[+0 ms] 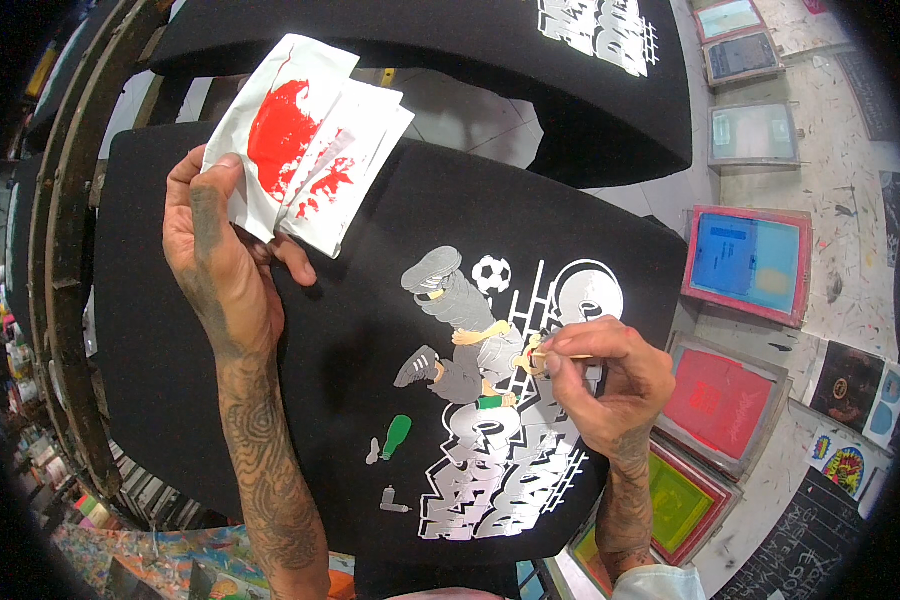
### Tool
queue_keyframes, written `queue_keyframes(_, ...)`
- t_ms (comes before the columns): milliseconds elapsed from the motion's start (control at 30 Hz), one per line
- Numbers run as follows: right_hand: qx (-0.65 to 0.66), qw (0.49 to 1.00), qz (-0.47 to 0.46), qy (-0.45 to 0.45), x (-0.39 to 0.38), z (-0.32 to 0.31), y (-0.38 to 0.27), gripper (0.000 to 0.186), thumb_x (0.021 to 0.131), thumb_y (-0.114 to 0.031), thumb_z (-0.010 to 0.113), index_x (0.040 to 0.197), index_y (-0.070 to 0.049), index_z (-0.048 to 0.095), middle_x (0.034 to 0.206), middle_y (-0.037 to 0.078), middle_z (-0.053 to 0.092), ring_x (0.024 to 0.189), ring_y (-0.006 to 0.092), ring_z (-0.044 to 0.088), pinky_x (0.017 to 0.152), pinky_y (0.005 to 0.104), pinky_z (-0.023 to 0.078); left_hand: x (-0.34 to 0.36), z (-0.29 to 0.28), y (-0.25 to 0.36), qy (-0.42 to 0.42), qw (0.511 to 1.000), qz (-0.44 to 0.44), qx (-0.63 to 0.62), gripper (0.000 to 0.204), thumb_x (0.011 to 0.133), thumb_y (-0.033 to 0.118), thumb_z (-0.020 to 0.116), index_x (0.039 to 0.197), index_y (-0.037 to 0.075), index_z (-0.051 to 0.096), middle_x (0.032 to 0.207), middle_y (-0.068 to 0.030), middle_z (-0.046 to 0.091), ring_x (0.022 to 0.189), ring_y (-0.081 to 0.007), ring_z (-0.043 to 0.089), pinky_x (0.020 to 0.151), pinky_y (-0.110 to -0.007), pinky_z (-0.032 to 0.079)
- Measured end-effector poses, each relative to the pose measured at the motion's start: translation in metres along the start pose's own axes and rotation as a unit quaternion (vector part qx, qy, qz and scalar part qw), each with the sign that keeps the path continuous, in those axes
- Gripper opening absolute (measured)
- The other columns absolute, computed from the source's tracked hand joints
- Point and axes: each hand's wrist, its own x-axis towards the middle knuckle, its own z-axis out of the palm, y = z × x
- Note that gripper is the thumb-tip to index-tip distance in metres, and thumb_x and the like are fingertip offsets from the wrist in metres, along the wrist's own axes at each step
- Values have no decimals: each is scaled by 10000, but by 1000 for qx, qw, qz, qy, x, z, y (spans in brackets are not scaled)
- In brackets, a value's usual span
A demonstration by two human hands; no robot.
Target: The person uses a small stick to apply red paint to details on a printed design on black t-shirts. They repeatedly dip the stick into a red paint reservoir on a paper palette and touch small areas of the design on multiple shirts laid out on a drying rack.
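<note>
My left hand (215,250) pinches a folded white paper (365,120) smeared with red paint, holding it above the far left of a black T-shirt (340,400) stretched flat. On the shirt is a printed picture (480,350) of an upside-down figure in grey clothes with a football, a green bottle and white block lettering. My right hand (615,385) is closed around a thin wooden stick (546,354). The stick's tip is at the figure's head, where a little red shows. My fingers partly cover the lettering there.
Another black printed shirt (610,120) lies on a board beyond. Along the right stand several framed printing screens, among them a blue one (725,250) and a red one (720,400). Dark wooden rails (70,230) run down the left side. A blackboard (800,540) with chalk writing is at lower right.
</note>
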Motion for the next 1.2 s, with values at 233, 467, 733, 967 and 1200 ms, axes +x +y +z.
queue_keyframes(233, -3, 1000, -12, -4, 0, -1, 1, 189, 753, 49, 727, 922, -31, 701, 853, 94, 723, 664, 57, 614, 527, 192, 455, -1, 2, 3, 0, 1000, 6, 8, 559, 945, 333, 595, 1298, -27, 354, 946, -228, 647, 710, -225, 736, 393, -240, 591)
queue_keyframes(467, -8, 1000, -18, -3, 1, 0, 0, 185, 749, 46, 733, 916, -27, 702, 852, 95, 726, 656, 61, 609, 530, 194, 450, 0, 3, 3, 11, 1000, 2, 15, 573, 941, 339, 597, 1303, -30, 349, 938, -230, 649, 703, -222, 733, 391, -241, 589)
queue_keyframes(733, -5, 1000, -15, 3, 0, 0, 0, 191, 742, 46, 741, 911, -34, 705, 848, 92, 728, 653, 62, 613, 523, 190, 444, -1, 3, 3, 6, 1000, 6, 18, 566, 944, 347, 592, 1293, -32, 356, 922, -229, 650, 680, -217, 730, 384, -232, 582)
queue_keyframes(967, -16, 1000, -10, -9, 1, -1, -2, 179, 751, 56, 736, 904, -27, 694, 840, 97, 723, 700, 90, 641, 551, 206, 476, 0, 3, 3, 4, 1000, 11, 12, 558, 946, 348, 593, 1284, -31, 362, 913, -229, 651, 669, -212, 728, 385, -230, 583)
queue_keyframes(1200, -17, 1000, -18, -10, 2, -1, -3, 171, 754, 53, 735, 899, -27, 693, 835, 95, 723, 700, 91, 641, 559, 211, 483, -1, 3, 3, 3, 1000, 15, 23, 558, 952, 357, 590, 1279, -33, 362, 909, -226, 647, 651, -210, 725, 385, -230, 585)
